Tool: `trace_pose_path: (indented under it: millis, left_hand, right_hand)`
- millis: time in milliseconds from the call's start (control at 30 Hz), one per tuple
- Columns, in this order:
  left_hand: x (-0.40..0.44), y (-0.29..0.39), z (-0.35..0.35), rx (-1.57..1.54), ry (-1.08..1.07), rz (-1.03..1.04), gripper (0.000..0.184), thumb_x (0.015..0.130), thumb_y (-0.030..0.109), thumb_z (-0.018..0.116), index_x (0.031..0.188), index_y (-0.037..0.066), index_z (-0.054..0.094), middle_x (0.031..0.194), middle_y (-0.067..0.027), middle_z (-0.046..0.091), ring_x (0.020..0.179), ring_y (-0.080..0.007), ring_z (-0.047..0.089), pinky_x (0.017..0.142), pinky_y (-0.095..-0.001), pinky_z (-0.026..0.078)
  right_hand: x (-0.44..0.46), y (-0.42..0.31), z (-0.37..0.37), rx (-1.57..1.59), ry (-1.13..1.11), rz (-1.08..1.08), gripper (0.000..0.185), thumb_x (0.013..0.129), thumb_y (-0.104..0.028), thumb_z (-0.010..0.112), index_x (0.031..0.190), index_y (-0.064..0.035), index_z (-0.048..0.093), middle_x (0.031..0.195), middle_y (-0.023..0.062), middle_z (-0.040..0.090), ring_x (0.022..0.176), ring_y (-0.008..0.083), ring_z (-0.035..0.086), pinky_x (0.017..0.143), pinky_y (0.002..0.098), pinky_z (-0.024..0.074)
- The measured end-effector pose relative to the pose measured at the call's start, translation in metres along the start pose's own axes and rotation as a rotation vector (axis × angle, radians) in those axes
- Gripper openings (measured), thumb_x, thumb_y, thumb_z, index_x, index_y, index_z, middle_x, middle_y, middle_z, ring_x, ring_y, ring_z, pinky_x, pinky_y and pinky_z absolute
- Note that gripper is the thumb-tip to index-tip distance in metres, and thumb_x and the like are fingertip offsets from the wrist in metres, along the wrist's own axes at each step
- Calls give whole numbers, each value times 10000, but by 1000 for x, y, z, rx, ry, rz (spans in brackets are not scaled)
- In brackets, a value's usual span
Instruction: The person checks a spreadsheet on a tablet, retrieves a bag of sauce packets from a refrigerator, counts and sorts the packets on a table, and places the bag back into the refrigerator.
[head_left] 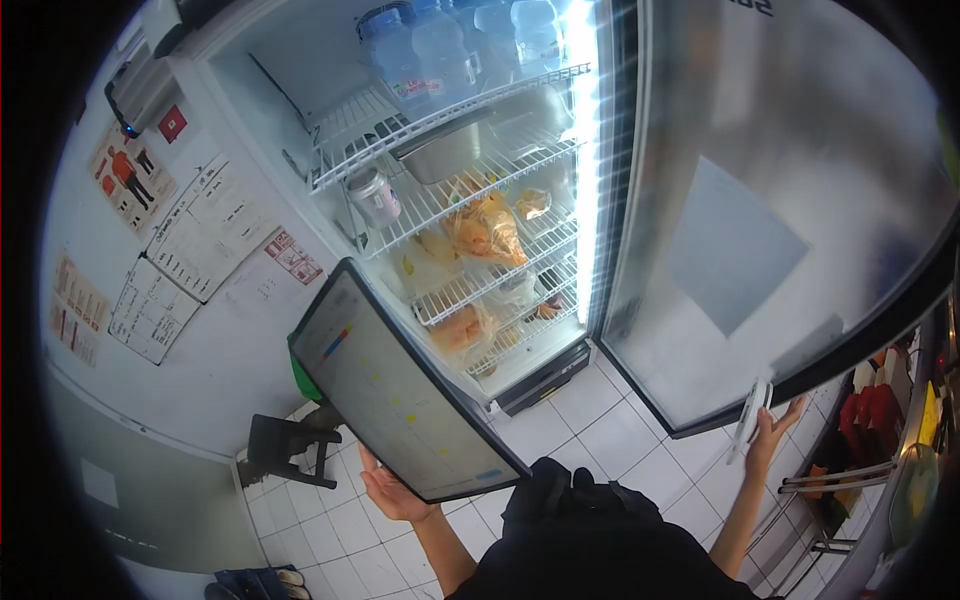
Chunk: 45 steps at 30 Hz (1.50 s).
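Note:
My left hand (398, 492) is at the lower edge of a black-framed board (400, 390), palm up with fingers extended, supporting it. The board has a pale face with small coloured marks and hangs tilted in front of the fridge. On the right, my right hand (768, 437) touches the white handle (748, 425) of the glass fridge door (650, 330), fingers stretched apart. That door stands wide open, a pale sheet (738, 245) stuck to it. Inside the lit fridge, wire shelves (450, 205) carry large plastic bottles (430, 55), a metal pan (445, 150), a tub (374, 195) and bagged food (485, 230).
A dark stool (290, 450) stands on the white tiled floor (610, 425) to the left. Posters and written sheets (185, 255) cover the left wall. Along the right edge is a metal rack (840, 480) with red items (868, 415). Shoes (290, 580) lie at bottom left.

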<state>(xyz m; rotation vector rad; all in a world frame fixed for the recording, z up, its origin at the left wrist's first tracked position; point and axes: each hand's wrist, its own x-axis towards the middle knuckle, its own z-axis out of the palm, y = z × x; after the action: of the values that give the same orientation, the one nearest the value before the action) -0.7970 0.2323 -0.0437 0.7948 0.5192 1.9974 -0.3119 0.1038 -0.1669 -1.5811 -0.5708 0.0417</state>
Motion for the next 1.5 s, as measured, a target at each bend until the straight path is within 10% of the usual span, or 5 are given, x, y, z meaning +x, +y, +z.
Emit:
trace_pose_path:
  millis: [233, 500, 733, 933, 1500]
  left_hand:
    - [49, -10, -10, 11, -328, 98, 632, 1024, 414, 246, 1459, -42, 285, 1435, -191, 431, 1291, -316, 457, 1097, -425, 343]
    - [81, 0, -64, 257, -108, 296, 618, 1017, 393, 278, 1444, -53, 310, 1472, -195, 373, 1335, -314, 400, 1110, -423, 326]
    - [90, 7, -68, 139, -161, 318, 622, 1011, 380, 276, 1433, -76, 309, 1492, -215, 333, 1373, -331, 342, 1150, -438, 276]
    - [86, -16, -22, 314, 670, 493, 642, 995, 398, 311, 1446, -59, 303, 1507, -222, 309, 1405, -337, 294, 1173, -446, 211]
    - [34, -45, -4, 1031, 605, 766, 574, 988, 341, 372, 1420, -37, 363, 1478, -291, 330, 1415, -395, 247, 1180, -514, 163]
  right_hand:
    - [-71, 30, 157, 391, 162, 626, 597, 911, -320, 635, 1401, -117, 360, 1349, 117, 435, 1196, 274, 483, 895, 432, 464]
    - [-1, -43, 365, -87, -642, -169, 622, 734, -340, 788, 1250, -87, 552, 1219, 144, 521, 1094, 310, 492, 918, 432, 423]
    - [42, -119, 447, -579, -693, -323, 714, 619, -517, 768, 1204, -140, 609, 1181, 122, 534, 1103, 328, 466, 901, 478, 388]
    - [85, -129, 510, -689, -755, -566, 768, 584, -515, 778, 1236, -153, 595, 1151, 192, 594, 1110, 384, 499, 919, 510, 394]
    - [143, 3, 646, -514, -903, -1194, 567, 799, -453, 613, 1334, -294, 514, 1322, 101, 472, 1202, 381, 413, 994, 568, 324]
